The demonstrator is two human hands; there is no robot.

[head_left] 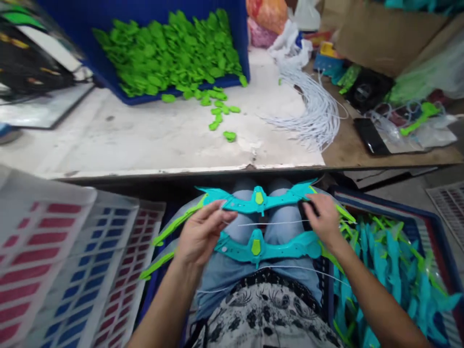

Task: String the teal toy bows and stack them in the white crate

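Apparently I'm stringing the upper bow (281, 201) over my lap (284, 229), left fingers (213, 215) nearly meeting by the string (271, 223), right fingers (316, 209) half curling at the bow; what they're gripping, I can't tell. Fastening would be calling for tension.

The table (145, 140) supports a bin (78, 34). Green parts (229, 137) lie in front of the bin; cords (317, 108), to its right.

Turquoise bow (281, 202), green limbs (181, 221), white string (270, 224), crosswise at lap's (302, 285) far edge; matching bow (286, 250) parallel, toward near edge.
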